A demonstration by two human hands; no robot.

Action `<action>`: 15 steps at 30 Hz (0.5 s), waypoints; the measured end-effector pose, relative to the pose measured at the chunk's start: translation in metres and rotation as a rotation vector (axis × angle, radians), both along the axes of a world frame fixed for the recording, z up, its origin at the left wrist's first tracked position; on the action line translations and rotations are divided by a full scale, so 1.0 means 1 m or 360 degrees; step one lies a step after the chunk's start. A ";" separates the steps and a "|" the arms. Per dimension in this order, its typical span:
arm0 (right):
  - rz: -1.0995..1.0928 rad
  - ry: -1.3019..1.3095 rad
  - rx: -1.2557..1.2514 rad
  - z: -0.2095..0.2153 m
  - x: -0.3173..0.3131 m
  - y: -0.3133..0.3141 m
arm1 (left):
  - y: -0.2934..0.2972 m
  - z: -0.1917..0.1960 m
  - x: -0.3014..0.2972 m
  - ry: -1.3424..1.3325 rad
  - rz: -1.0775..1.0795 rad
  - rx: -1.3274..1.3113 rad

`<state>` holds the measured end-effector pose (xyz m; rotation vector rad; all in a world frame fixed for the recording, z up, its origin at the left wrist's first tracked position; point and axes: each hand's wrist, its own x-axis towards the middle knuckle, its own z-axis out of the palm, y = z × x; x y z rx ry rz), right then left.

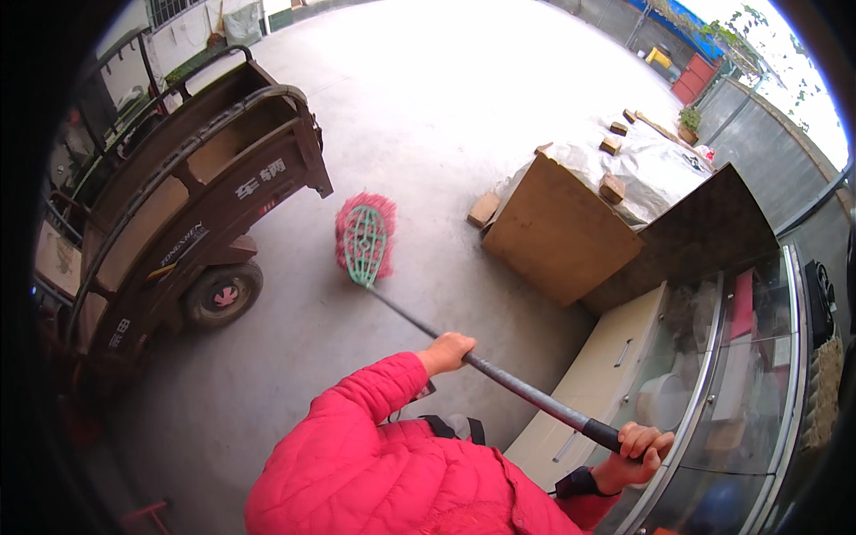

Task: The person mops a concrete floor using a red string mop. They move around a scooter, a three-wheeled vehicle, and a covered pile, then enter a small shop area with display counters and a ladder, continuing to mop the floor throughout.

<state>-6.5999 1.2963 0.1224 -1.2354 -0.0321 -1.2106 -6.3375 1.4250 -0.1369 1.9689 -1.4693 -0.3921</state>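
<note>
A long-handled mop (366,239) with a green slotted oval head and a fluffy pink-red fringe lies against the concrete floor in front of me. Its grey handle (526,389) slants back toward my lower right. Partway down the shaft, my left hand (448,353) is closed around it. My right hand (640,453) grips the black end of the handle, beside the glass-fronted cabinet (704,392). Both arms are in a pink-red padded jacket, and a dark cuff shows at the right wrist.
A brown cargo tricycle (267,152) stands at the left, its wheel (223,294) near the mop. On the right, brown boards (557,227) lean around a pile under plastic sheeting (655,183) weighted with bricks (613,188). Another brick (483,209) sits by the boards. A grey wall (767,134) runs behind.
</note>
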 end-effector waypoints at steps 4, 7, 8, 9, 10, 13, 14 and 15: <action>0.0485 -0.0082 -0.0029 0.018 0.004 -0.041 | 0.001 0.015 -0.018 0.0133 -0.0107 0.0243; 0.0670 -0.0046 0.0005 0.017 0.022 -0.056 | -0.005 0.001 -0.027 0.0143 -0.0190 0.0419; 0.0679 -0.0020 0.0049 0.015 0.029 -0.057 | -0.007 -0.008 -0.030 0.0115 -0.0223 0.0470; 0.0584 0.0026 0.0090 0.010 0.038 -0.055 | -0.010 -0.018 -0.032 0.0138 -0.0194 0.0613; 0.0625 0.0102 0.0101 0.006 0.047 -0.056 | -0.012 -0.028 -0.033 0.0185 -0.0179 0.0606; 0.0724 0.0132 0.0154 -0.005 0.068 -0.060 | -0.022 -0.055 -0.027 0.0214 -0.0118 0.0505; 0.0647 0.0094 0.0166 -0.007 0.074 -0.066 | -0.030 -0.061 -0.019 0.0249 -0.0130 0.0460; 0.0558 0.0123 0.0195 -0.010 0.080 -0.073 | -0.040 -0.067 -0.012 0.0295 -0.0141 0.0441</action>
